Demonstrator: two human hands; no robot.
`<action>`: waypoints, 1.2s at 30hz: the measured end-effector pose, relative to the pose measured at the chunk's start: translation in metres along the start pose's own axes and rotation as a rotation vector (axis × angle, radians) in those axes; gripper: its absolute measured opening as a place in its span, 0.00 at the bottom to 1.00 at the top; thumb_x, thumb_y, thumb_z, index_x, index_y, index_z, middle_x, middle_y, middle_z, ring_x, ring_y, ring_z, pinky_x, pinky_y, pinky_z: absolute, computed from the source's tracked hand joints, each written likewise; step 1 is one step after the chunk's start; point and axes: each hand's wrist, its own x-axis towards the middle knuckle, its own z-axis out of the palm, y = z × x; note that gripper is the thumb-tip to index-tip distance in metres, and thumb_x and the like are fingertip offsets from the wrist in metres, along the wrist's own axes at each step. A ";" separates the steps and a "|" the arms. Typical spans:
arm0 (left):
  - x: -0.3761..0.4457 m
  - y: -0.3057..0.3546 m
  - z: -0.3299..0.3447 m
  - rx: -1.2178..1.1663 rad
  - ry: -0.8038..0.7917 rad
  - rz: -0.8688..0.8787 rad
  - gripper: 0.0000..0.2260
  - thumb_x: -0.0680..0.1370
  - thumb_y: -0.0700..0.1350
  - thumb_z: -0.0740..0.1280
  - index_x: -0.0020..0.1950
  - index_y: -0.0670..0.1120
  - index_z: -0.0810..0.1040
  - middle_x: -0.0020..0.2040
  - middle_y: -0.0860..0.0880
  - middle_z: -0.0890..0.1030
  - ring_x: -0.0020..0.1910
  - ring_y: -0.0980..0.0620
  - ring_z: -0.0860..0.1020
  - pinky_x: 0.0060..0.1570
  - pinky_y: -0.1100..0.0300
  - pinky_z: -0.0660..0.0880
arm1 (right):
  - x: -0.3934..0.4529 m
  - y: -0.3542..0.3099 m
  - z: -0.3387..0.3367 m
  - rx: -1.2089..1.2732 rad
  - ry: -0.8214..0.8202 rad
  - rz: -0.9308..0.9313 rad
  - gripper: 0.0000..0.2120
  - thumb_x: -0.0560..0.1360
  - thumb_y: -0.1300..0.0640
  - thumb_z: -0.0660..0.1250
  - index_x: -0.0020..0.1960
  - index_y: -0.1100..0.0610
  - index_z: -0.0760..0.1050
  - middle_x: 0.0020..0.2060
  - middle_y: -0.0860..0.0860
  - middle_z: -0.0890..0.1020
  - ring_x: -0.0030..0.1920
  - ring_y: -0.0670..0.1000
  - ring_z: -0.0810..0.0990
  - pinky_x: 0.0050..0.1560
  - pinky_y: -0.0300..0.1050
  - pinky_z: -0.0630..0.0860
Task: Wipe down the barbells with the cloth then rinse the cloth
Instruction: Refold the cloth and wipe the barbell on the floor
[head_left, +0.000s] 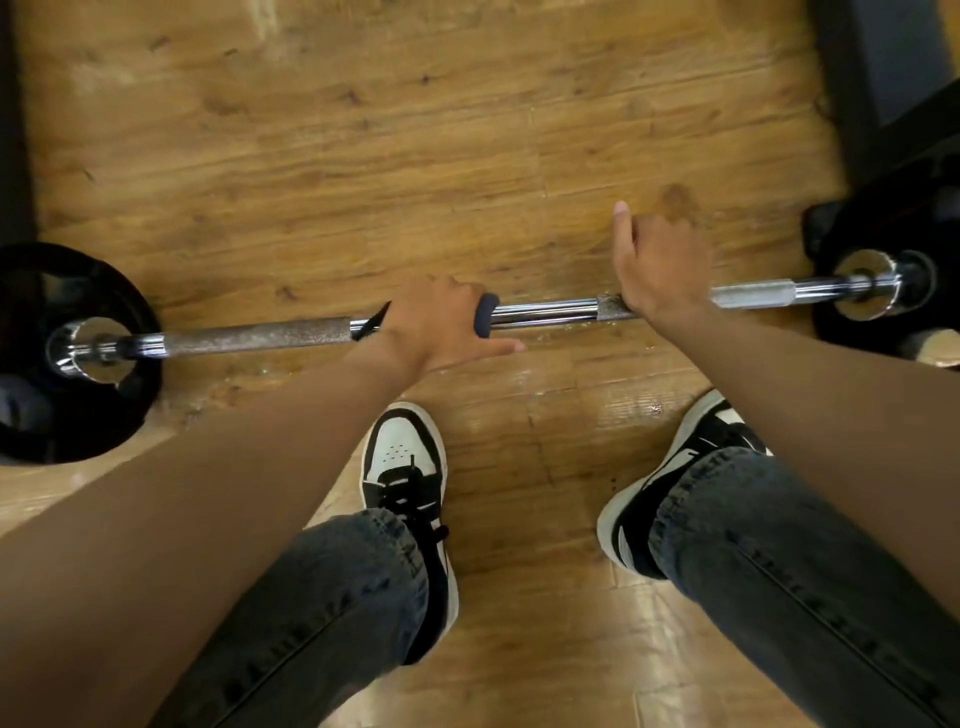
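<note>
L plate (78, 395): black disc on the far left end of the bar, sitting on the wood floor (363, 130).
barbell (249, 336): lies flat across the floor, left to right, w/ knurled sections and a shiny smooth bit in the middle.
left hand (434, 325): fingers curled over the bar near its middle w/ the dark cloth (487, 316) wrapped under the palm, thumb sticking out straight along the near side. A corner of cloth pokes out on the left too.
right hand (657, 265): resting on the bar further right, thumb pointing away. Fingers go over the far side so can't tell how tight they're curled, tbh looks like it's just steadying.
R plate (883, 291): black, right end, partly out of frame.
shoes (405, 467): both just behind the bar, toes close.
risk: imo the bar could roll toward the toes if the steadying hand lets up mid-wipe. Also the cloth is bunched small, so it prob skips the underside + snags on the knurling.
</note>
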 end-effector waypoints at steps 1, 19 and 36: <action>0.011 0.015 -0.001 -0.001 -0.012 0.031 0.32 0.73 0.77 0.61 0.58 0.51 0.78 0.43 0.50 0.80 0.44 0.45 0.80 0.38 0.55 0.67 | -0.006 -0.002 0.001 -0.011 0.013 -0.027 0.33 0.87 0.42 0.45 0.38 0.59 0.77 0.35 0.63 0.77 0.40 0.64 0.78 0.42 0.51 0.65; 0.037 0.024 0.006 -0.147 -0.096 0.097 0.23 0.70 0.70 0.74 0.41 0.52 0.74 0.37 0.53 0.78 0.37 0.51 0.77 0.28 0.58 0.64 | -0.023 -0.009 0.012 -0.054 0.103 0.017 0.32 0.87 0.45 0.45 0.39 0.60 0.77 0.36 0.62 0.81 0.38 0.63 0.78 0.41 0.50 0.65; 0.011 -0.024 -0.010 -0.096 -0.268 0.005 0.16 0.75 0.61 0.73 0.41 0.54 0.72 0.32 0.54 0.76 0.35 0.52 0.78 0.34 0.57 0.71 | -0.004 -0.017 0.007 0.039 -0.016 0.006 0.35 0.86 0.39 0.42 0.39 0.59 0.77 0.37 0.61 0.78 0.41 0.62 0.77 0.44 0.52 0.68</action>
